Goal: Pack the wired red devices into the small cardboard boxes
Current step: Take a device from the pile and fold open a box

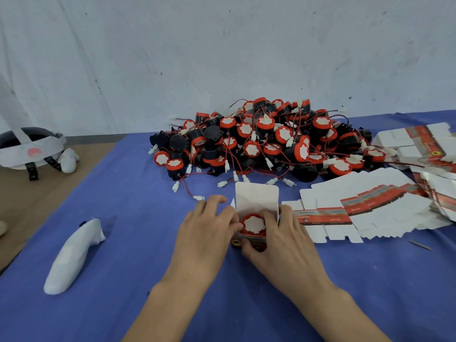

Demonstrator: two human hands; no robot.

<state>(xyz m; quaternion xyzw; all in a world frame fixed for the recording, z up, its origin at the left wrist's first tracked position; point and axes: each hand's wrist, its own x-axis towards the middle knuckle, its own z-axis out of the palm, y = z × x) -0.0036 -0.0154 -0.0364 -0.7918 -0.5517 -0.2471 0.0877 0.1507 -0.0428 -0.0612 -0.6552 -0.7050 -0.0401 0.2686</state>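
Observation:
A small cardboard box (256, 198) stands on the blue cloth in front of me, its white top flap up. Inside it sits a red device (254, 224) with a white scalloped face. My left hand (207, 233) grips the box's left side, fingers curled at the rim. My right hand (281, 240) grips its right and front side, thumb on the printed front. A big pile of wired red and black devices (266, 141) with white plugs lies behind the box.
Flat unfolded boxes (370, 213) are fanned out to the right, and more are stacked at the far right (424, 144). A white controller (74, 255) lies to the left on the blue cloth (123, 304). A headset (32, 149) rests at the far left.

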